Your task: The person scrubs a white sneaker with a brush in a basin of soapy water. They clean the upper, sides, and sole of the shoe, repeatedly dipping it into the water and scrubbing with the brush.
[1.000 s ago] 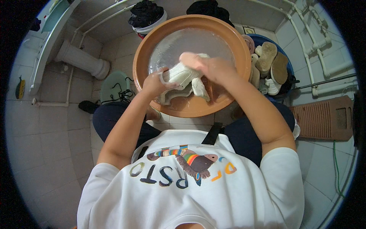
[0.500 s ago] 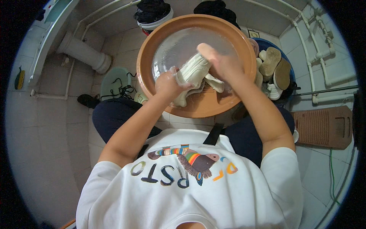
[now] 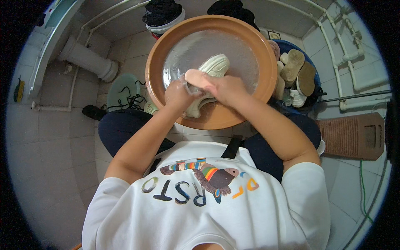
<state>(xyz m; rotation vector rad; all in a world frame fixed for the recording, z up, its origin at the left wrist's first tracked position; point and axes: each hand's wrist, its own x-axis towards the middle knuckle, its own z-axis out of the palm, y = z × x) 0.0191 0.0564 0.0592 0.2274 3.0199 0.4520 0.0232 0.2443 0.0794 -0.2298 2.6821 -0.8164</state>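
Observation:
A cream-white shoe (image 3: 216, 65) is held over the large orange-brown basin (image 3: 266, 62), its ridged end pointing up and away from me. My left hand (image 3: 179, 92) grips the shoe on its left side, wet with suds. In my right hand (image 3: 228, 89) is a scrubbing brush with a rounded, peach-coloured back (image 3: 196, 78), lying across the middle of the shoe close to my left fingers. The brush's bristles are hidden beneath it. Pale, limp parts of the shoe hang below my hands, near the basin's front side. Cloudy, soapy water (image 3: 187, 50) fills the basin's bottom.
Several shoes (image 3: 293, 66) are piled in a blue tub (image 3: 318, 79) on the right. A brown washboard (image 3: 352, 135) lies farther right. On the left stands a pale green basin (image 3: 118, 89) with dark laces. A white bucket (image 3: 166, 27) of dark cloth stands behind; pipes (image 3: 333, 62) line the walls.
My right hand and the brush have swept left and down across the shoe, toward my left hand. The shoe's ridged end now shows above the brush. The view has shifted slightly.

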